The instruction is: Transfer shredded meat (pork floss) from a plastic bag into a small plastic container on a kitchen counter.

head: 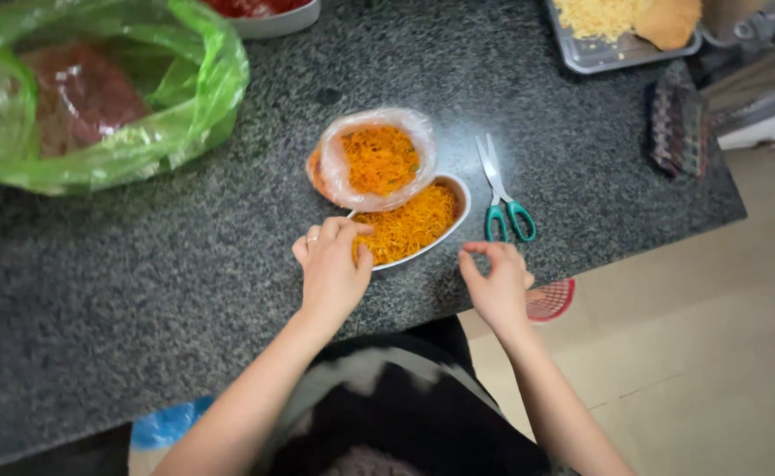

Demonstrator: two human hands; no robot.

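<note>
Bowl (pixel 453 220) of orange shreds: left hand (pixel 333 264) fingers grasping rim; right hand (pixel 497 282) pinched, empty.

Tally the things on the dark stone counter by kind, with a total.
Plastic bags: 2, a green bag and a clear bag of orange shreds
Dishes: 2, a white oval dish at the left hand and a white bowl
Metal trays: 1
Scissors: 1, green-handled, nearest the right hand
Dark patterned cloths: 1
Total: 7
</note>
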